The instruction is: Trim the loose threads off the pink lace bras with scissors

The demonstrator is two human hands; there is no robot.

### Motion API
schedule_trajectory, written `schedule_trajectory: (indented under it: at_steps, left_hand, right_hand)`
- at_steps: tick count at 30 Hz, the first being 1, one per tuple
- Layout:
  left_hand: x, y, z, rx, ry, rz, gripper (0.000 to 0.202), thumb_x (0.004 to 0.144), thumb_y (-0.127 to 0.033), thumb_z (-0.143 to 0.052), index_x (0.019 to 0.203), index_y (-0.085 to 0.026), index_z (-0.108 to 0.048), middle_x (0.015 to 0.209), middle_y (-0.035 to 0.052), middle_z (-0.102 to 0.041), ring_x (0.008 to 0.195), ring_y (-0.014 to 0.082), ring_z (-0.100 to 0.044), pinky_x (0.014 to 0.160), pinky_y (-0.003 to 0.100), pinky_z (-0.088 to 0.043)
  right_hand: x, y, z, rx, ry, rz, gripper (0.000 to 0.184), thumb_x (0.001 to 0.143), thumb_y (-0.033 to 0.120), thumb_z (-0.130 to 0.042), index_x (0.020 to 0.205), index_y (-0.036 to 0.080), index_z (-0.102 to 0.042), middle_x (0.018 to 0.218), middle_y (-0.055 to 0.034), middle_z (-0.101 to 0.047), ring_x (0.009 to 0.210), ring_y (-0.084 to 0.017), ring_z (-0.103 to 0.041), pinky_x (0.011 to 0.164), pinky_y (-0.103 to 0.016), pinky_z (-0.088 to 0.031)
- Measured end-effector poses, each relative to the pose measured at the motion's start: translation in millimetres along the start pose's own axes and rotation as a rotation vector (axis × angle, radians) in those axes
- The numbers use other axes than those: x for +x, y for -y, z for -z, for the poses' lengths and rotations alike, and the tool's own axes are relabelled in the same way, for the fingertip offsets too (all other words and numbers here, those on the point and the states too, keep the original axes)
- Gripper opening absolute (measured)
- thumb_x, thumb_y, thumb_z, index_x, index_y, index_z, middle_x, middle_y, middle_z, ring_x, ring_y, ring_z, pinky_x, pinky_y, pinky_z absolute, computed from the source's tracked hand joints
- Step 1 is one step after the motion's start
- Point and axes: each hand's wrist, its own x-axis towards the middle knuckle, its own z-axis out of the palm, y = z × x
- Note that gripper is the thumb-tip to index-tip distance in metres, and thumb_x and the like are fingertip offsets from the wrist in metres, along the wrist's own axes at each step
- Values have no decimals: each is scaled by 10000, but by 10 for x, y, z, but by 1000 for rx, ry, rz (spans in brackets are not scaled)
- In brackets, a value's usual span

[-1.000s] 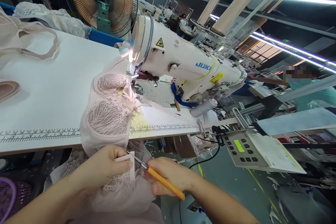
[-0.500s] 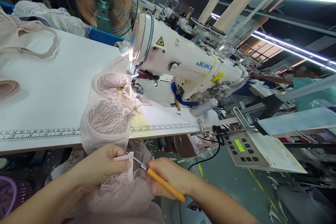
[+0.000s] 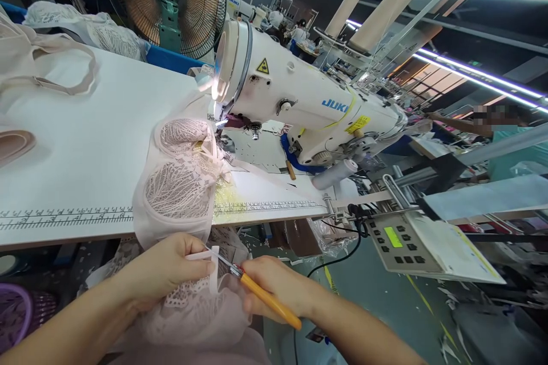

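A pale pink lace bra (image 3: 177,191) lies over the table's front edge and hangs down towards my lap. Below that edge, my left hand (image 3: 173,268) is closed, pinching a narrow pale band (image 3: 213,274) of the garment between thumb and fingers. My right hand (image 3: 274,285) is wrapped round a slim orange-handled tool (image 3: 270,300), which resembles a seam ripper. Its thin metal tip points up and left, across the band beside my left fingertips. Whether the tip is through the fabric, I cannot tell. More lace and sheer cloth (image 3: 201,313) gathers beneath both hands.
A white sewing machine (image 3: 299,88) stands behind the bra on the white table (image 3: 103,142), whose front edge bears a printed ruler. A fan (image 3: 169,5) is at the back left. The control box (image 3: 394,239) juts out at the right; a purple basket (image 3: 28,313) sits low left.
The view has shifted very slightly. Both hands, the band and the orange-handled tool keep nearly the same positions.
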Motion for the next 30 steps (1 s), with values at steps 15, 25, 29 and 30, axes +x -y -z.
schedule_trajectory:
  at_steps: [15,25,29,30]
  left_hand:
    - [-27,79,6,127,-82,-50,367,702,-420,-600,528,-201,-363,527,-79,-255,513,90,-182,495,269,-123]
    - [-171,120,83,279,-208,-226,378,753,-462,-586,537,-159,-518,568,-31,-378,544,108,-346,503,243,-263]
    - [-196,96,115,269,-228,-327,367,749,-388,-628,481,-158,-531,569,-36,-342,541,104,-358,505,238,-284]
    - [-209,83,111,253,-223,-332,352,753,-384,-631,492,-157,-563,584,-32,-361,543,104,-368,507,237,-294]
  right_hand:
    - [68,-116,-141,134,-118,-34,517,773,685,-328,587,203,-304,506,53,-307,452,-71,-268,418,-214,-208]
    - [27,-90,145,-121,-224,57,477,725,552,-572,609,204,-267,568,57,-305,521,-94,-257,493,-233,-206]
    - [7,-52,168,-187,-227,50,437,720,441,-633,613,199,-285,583,53,-340,532,-94,-284,498,-224,-208]
    - [1,-41,174,-199,-222,53,416,729,421,-629,618,197,-295,589,50,-355,536,-94,-298,501,-221,-216]
